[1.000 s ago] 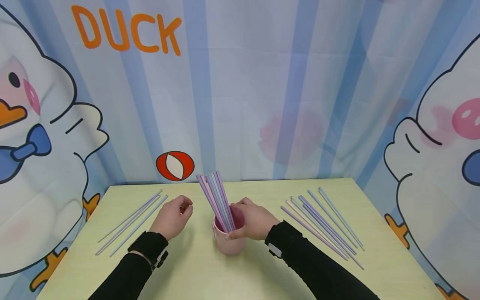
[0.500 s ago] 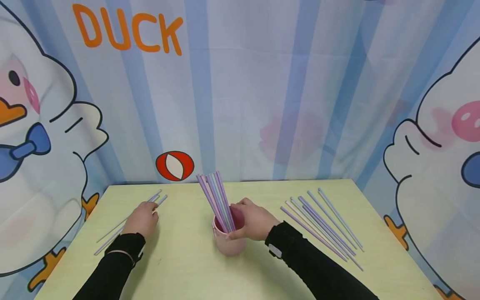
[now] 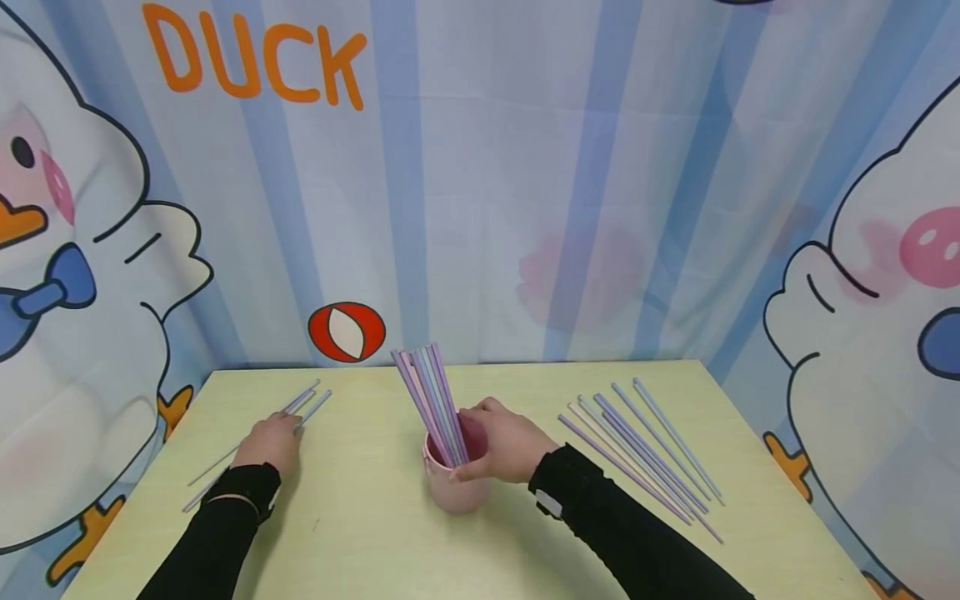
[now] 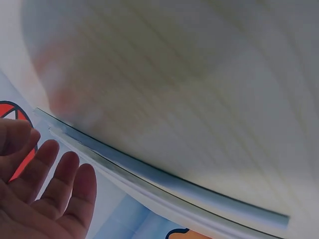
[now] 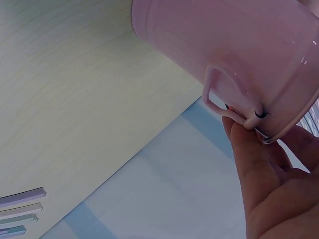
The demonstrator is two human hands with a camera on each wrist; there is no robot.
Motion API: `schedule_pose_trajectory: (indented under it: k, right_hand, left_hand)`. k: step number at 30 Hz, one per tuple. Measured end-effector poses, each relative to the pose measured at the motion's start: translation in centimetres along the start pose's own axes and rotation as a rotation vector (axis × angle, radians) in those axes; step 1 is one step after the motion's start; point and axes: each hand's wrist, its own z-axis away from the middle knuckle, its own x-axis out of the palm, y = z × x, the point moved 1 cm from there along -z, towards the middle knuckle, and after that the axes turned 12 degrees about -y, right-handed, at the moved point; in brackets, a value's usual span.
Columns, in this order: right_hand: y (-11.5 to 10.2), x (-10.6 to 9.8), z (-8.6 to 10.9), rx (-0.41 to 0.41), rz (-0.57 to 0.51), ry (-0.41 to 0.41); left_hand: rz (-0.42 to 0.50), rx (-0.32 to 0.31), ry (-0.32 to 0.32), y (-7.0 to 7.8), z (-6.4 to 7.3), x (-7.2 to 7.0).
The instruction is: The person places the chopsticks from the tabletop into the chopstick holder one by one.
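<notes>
A pink cup (image 3: pixel 455 493) with a small handle stands mid-table, holding a bundle of pastel straws (image 3: pixel 432 400) that lean left. My right hand (image 3: pixel 512 442) grips its rim from the right, thumb on the near side; in the right wrist view that hand (image 5: pixel 279 194) is by the handle. Over on the left, my left hand (image 3: pixel 267 444) lies above a few loose straws (image 3: pixel 315 407), covering their middles. In the left wrist view its fingers (image 4: pixel 65 174) are loosely bent with nothing between them, next to a bluish straw (image 4: pixel 164 178); contact cannot be made out.
Several more pastel straws (image 3: pixel 652 452) lie spread on the right side of the pale yellow table (image 3: pixel 375 533). A blue striped curtain (image 3: pixel 480 208) with duck pictures hangs directly behind the table's back edge.
My left hand has moved from beside the cup leftward and down over the loose straws, slowing in the last half second. The right hand and the cup have stayed in place.
</notes>
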Motion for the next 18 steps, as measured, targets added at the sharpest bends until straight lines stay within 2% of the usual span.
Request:
schedule_pose_trajectory:
  k: [5, 10, 18]
  right_hand:
    - [-0.05, -0.03, 0.08, -0.003, -0.001, -0.001]
    - [0.07, 0.07, -0.05, -0.016, -0.002, 0.004]
    - [0.14, 0.13, -0.09, -0.002, -0.002, 0.003]
  left_hand:
    - [-0.041, 0.026, -0.04, 0.2, 0.16, 0.11]
    - [-0.056, 0.02, -0.062, 0.27, 0.29, 0.31]
    - [-0.043, 0.019, -0.023, 0.15, 0.26, 0.64]
